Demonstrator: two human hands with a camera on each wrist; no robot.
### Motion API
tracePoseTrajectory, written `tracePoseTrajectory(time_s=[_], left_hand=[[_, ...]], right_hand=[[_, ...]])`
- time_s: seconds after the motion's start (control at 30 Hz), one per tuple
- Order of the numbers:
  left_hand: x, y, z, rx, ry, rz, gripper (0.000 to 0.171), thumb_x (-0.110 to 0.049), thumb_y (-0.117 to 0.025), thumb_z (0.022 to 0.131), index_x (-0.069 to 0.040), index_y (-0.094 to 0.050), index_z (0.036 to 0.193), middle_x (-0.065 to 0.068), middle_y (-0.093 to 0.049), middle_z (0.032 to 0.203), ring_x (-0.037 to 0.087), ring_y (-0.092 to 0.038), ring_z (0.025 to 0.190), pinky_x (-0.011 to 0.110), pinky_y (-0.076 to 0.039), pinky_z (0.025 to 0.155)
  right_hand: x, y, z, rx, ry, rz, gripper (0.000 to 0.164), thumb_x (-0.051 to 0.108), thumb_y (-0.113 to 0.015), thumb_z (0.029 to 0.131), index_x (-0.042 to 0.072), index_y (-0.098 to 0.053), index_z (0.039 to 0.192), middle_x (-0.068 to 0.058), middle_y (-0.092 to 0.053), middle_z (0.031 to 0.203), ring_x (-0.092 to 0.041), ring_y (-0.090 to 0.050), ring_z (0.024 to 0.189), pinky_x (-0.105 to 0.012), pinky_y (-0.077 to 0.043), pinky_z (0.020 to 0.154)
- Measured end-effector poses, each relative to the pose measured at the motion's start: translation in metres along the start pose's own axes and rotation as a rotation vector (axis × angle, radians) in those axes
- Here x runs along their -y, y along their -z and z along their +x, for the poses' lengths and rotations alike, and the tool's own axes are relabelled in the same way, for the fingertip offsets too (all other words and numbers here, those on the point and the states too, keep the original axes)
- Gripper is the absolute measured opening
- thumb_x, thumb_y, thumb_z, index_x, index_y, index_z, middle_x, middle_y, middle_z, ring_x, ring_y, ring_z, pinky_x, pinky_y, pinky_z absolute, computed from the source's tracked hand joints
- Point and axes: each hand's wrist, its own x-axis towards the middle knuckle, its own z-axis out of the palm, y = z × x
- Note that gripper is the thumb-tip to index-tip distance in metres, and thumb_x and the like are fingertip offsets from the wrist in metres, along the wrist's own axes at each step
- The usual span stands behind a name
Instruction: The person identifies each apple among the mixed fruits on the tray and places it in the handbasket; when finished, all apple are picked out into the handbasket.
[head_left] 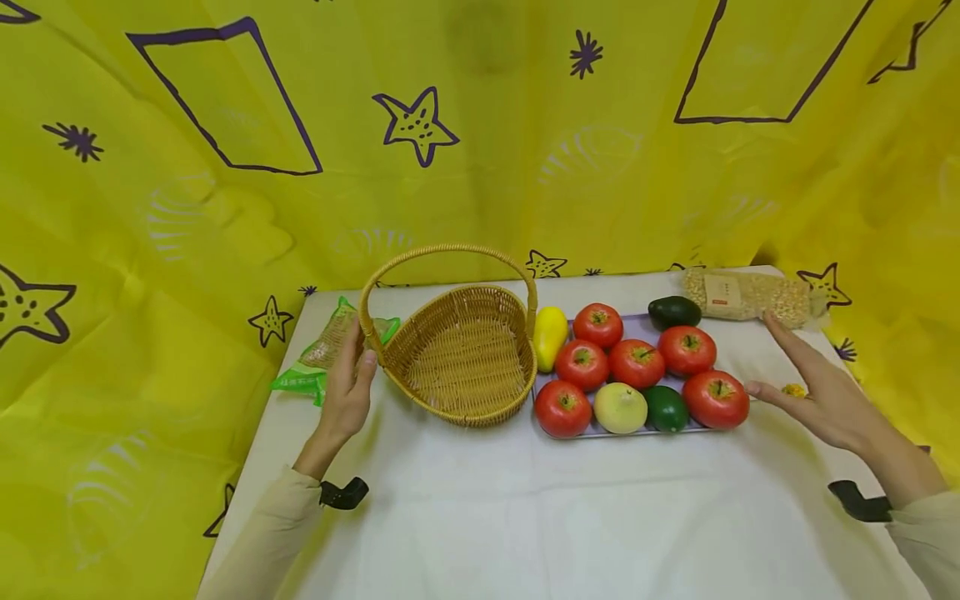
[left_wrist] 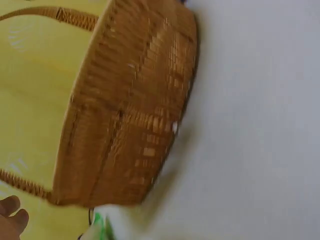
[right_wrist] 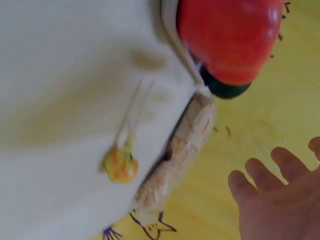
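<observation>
A wicker basket [head_left: 468, 350] with a tall arched handle [head_left: 450, 250] stands on the table's left half, nothing inside it. My left hand [head_left: 348, 387] is at its left side, beside the foot of the handle, fingers fairly straight. In the left wrist view, two fingertips [left_wrist: 11, 212] show near the handle; contact cannot be made out. To the basket's right lies a purple tray [head_left: 637, 323] of red apples [head_left: 562, 408], a pale yellow round fruit [head_left: 621, 407] and dark green fruits [head_left: 667, 409]. My right hand [head_left: 832, 408] is spread beside the tray's right end, holding nothing.
A yellow mango [head_left: 551, 337] lies between basket and tray. Behind my left hand is a green-edged bag [head_left: 326, 342]. A clear packet of grains [head_left: 750, 296] lies at the back right. A small yellow-orange thing with thin stalks [right_wrist: 121, 165] lies near my right hand. Yellow cloth [head_left: 480, 167] hangs behind.
</observation>
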Motion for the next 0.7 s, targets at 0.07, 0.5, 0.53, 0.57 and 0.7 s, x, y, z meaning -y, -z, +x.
tracePoseTrajectory(time_s=[0.07,0.5,0.53,0.57,0.7], left_hand=[[-0.002,-0.006,0.0,-0.03,0.01,-0.077,0.06,-0.007,-0.037,0.114,-0.012,-0.018,0.171,0.022,-0.032,0.171,0.045,-0.034,0.156,0.025,-0.037,0.125],[-0.001,-0.023,0.005,-0.17,0.098,-0.235,0.051,-0.015,-0.04,0.116,-0.006,-0.033,0.166,0.021,-0.044,0.165,0.037,-0.04,0.154,0.012,-0.042,0.115],[0.0,-0.024,0.005,-0.187,0.101,-0.242,0.05,-0.015,-0.04,0.116,-0.005,-0.035,0.165,0.022,-0.046,0.163,0.038,-0.042,0.152,0.012,-0.043,0.114],[0.0,-0.025,0.006,-0.204,0.098,-0.251,0.05,-0.014,-0.041,0.116,-0.003,-0.036,0.164,0.025,-0.047,0.161,0.038,-0.044,0.151,0.013,-0.044,0.113],[0.004,-0.03,0.008,-0.269,0.078,-0.282,0.046,-0.014,-0.043,0.115,0.002,-0.043,0.159,0.034,-0.053,0.15,0.03,-0.055,0.141,0.016,-0.049,0.111]], right_hand=[[0.002,-0.007,-0.004,0.004,-0.021,0.036,0.103,0.023,-0.077,0.098,0.035,-0.006,0.172,-0.003,-0.008,0.179,-0.065,-0.025,0.15,-0.063,-0.018,0.133],[-0.006,-0.048,-0.026,-0.073,0.025,0.217,0.113,0.005,-0.098,0.071,0.019,-0.038,0.167,0.04,-0.038,0.154,0.032,-0.033,0.127,0.009,-0.028,0.101],[-0.005,-0.05,-0.027,-0.069,0.011,0.215,0.11,0.007,-0.098,0.072,0.018,-0.04,0.166,0.042,-0.039,0.151,0.033,-0.033,0.124,0.009,-0.029,0.1],[-0.005,-0.052,-0.027,-0.064,-0.002,0.212,0.108,0.01,-0.098,0.073,0.018,-0.043,0.164,0.043,-0.039,0.149,0.033,-0.033,0.123,0.01,-0.029,0.099],[-0.006,-0.059,-0.027,-0.073,0.005,0.228,0.101,0.011,-0.099,0.072,0.012,-0.049,0.159,0.045,-0.043,0.142,0.033,-0.034,0.123,0.009,-0.032,0.096]])
